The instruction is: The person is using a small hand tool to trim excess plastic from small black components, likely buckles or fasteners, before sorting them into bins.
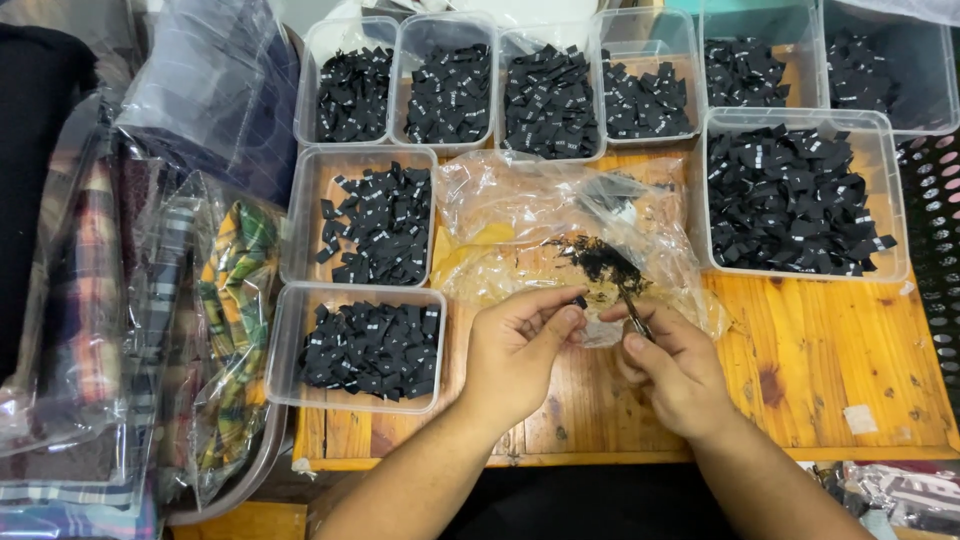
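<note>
Over a wooden table, the left hand has its thumb and forefinger pinched shut on a small black label, held just in front of a crumpled clear plastic bag that lies between the tubs. The right hand is curled closed around a thin metal tool, tweezers or small snips, I cannot tell which, its tip pointing up toward a dark clump of loose labels on the bag. Clear plastic tubs of folded black labels ring the bag: two at the left, a row along the back, a large one at the right. Bagged plaid fabric is stacked at the far left
</note>
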